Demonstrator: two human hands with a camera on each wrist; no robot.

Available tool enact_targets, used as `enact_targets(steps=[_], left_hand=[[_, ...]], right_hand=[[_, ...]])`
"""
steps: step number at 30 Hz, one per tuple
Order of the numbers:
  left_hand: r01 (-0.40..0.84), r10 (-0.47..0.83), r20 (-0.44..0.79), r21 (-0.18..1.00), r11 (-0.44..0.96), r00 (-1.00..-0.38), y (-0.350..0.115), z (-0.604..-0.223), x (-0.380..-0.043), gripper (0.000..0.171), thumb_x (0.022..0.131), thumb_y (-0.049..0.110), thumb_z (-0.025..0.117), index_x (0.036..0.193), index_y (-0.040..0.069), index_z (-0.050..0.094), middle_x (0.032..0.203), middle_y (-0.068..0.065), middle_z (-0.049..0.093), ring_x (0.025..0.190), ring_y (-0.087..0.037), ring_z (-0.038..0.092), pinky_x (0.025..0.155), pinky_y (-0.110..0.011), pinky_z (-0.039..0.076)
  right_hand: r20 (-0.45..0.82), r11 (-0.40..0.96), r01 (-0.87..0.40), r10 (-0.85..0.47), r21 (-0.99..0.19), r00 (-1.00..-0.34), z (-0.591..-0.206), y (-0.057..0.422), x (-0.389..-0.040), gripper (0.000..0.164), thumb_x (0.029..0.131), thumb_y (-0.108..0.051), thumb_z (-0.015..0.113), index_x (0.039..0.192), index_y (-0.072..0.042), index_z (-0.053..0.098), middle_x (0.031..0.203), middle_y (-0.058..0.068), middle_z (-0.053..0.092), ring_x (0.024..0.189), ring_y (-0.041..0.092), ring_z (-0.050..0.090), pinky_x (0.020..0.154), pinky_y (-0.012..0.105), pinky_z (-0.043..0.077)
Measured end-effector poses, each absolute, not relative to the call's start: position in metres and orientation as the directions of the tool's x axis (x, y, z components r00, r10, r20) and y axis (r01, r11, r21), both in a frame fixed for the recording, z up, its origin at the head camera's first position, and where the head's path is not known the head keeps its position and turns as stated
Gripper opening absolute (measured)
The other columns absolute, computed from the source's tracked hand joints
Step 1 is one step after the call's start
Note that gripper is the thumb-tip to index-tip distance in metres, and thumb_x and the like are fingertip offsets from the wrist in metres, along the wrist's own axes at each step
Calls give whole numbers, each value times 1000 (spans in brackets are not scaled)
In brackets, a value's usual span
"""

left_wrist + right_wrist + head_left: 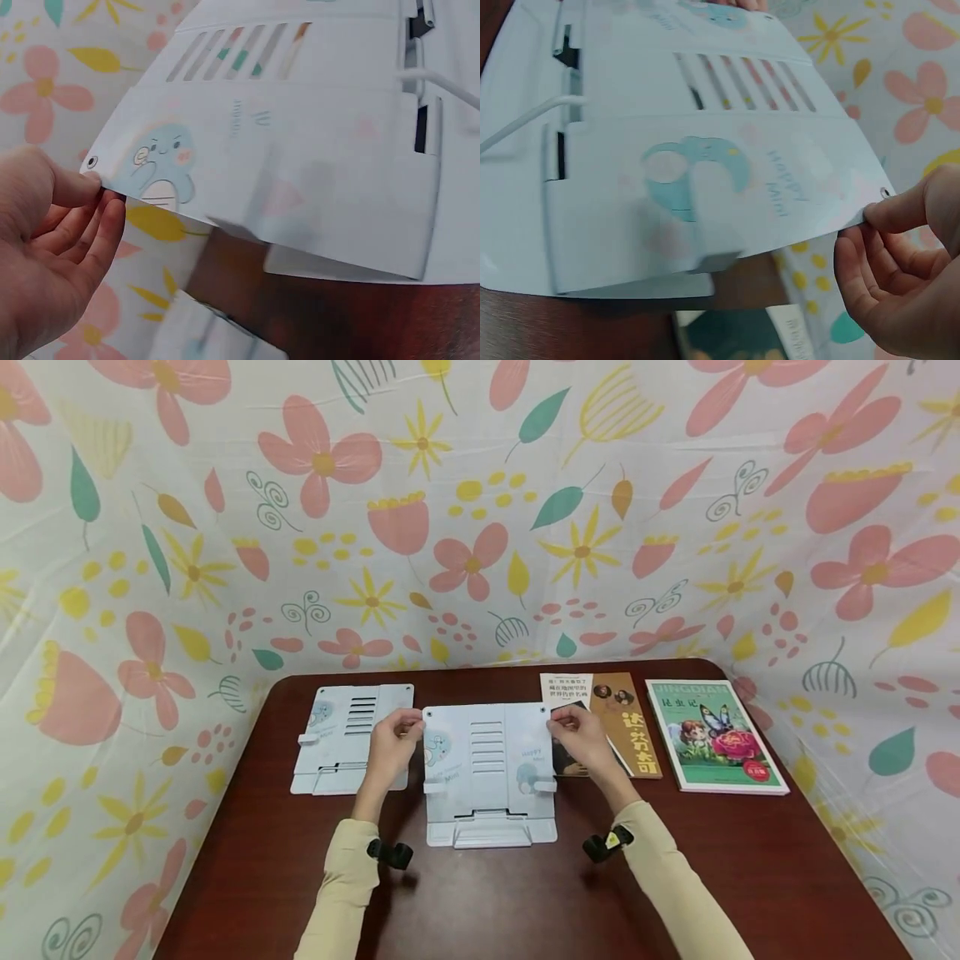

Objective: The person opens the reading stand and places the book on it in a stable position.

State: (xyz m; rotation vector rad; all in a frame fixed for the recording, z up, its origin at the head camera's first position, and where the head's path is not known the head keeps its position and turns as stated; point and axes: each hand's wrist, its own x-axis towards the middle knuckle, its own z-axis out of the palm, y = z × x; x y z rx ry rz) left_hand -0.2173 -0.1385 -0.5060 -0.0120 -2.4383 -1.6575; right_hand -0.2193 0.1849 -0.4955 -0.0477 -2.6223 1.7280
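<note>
A white book stand (491,789) with slots and pale blue cartoon prints is at the middle of the table, its back panel raised. My left hand (392,750) pinches its upper left corner between thumb and fingers. At the upper right corner, my right hand (591,747) pinches the edge the same way. Both wrist views show the panel (322,165) tilted above its flat base (514,225). A clear ledge (492,835) runs along the stand's lower front, and small white clips (435,787) sit at its sides.
A second white book stand (341,743) lies behind and left on the dark table (480,910). Behind my right hand are overlapping books (626,727). Farther right lies a green-covered book (716,735). A floral curtain (480,527) hangs around the table's back and sides.
</note>
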Motion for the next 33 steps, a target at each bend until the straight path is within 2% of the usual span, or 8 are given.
enact_targets(steps=[4, 7, 11, 15, 18, 20, 26, 33], left_hand=[[141, -69, 177, 922, 360, -982, -141, -492, -209, 12, 96, 7, 68, 108, 4, 72, 101, -13, 72, 90, -15, 68, 79, -19, 53], [159, -46, 188, 917, 366, -981, -143, -485, -201, 11, 96, 8, 69, 106, 5, 72, 99, -12, 71, 89, -15, 68, 79, -19, 53], [182, -14, 202, 905, 384, -979, -146, -477, -191, 10, 95, 10, 70, 104, 6, 72, 96, -10, 72, 87, -11, 67, 79, -19, 52], [200, 14, 212, 899, 388, -977, -149, -470, -180, 9, 94, 9, 72, 103, 6, 71, 94, -9, 71, 84, -9, 66, 77, -19, 52], [206, 35, 208, 904, 376, -977, -152, -469, -172, 10, 92, 6, 73, 102, 5, 70, 94, -11, 71, 84, -8, 65, 78, -18, 53], [213, 55, 208, 907, 364, -977, -154, -470, -167, 10, 91, 5, 74, 100, 4, 70, 94, -11, 71, 85, -7, 65, 79, -18, 54], [241, 147, 200, 900, 363, -969, -161, -472, -150, 9, 89, 2, 75, 94, 4, 68, 88, -10, 71, 82, -9, 67, 79, -23, 56], [245, 226, 168, 894, 375, -959, -169, -490, -142, 12, 87, 5, 79, 89, 10, 68, 84, -5, 73, 79, -13, 68, 77, -24, 57]], right_hand=[[19, 351, -13, 12, -936, -1000, -481, 188, -215, 18, 98, -9, 63, 108, 5, 62, 100, 17, 64, 84, 23, 65, 73, 22, 56], [46, 331, -46, -6, -943, -999, -475, 191, -210, 18, 98, -10, 64, 108, 4, 62, 102, 18, 64, 84, 19, 65, 76, 24, 58], [81, 343, -90, -39, -935, -996, -470, 198, -200, 16, 98, -14, 67, 106, 0, 65, 101, 16, 66, 86, 27, 67, 74, 28, 58], [124, 350, -145, -81, -925, -989, -466, 203, -190, 14, 97, -15, 69, 103, -3, 66, 96, 16, 69, 81, 23, 69, 69, 26, 56], [171, 318, -205, -130, -926, -977, -463, 206, -184, 12, 96, -11, 69, 102, -1, 66, 94, 19, 69, 78, 19, 67, 70, 26, 56], [202, 296, -244, -167, -923, -965, -461, 209, -179, 9, 96, -8, 69, 100, 0, 66, 93, 20, 68, 78, 20, 66, 72, 25, 56], [242, 272, -316, -274, -909, -931, -454, 218, -168, 4, 94, -3, 70, 97, -4, 69, 93, 14, 66, 78, 17, 65, 69, 25, 53], [270, 235, -366, -359, -900, -894, -455, 226, -159, 6, 94, -1, 69, 98, -5, 69, 91, 14, 65, 77, 26, 63, 66, 26, 54]])
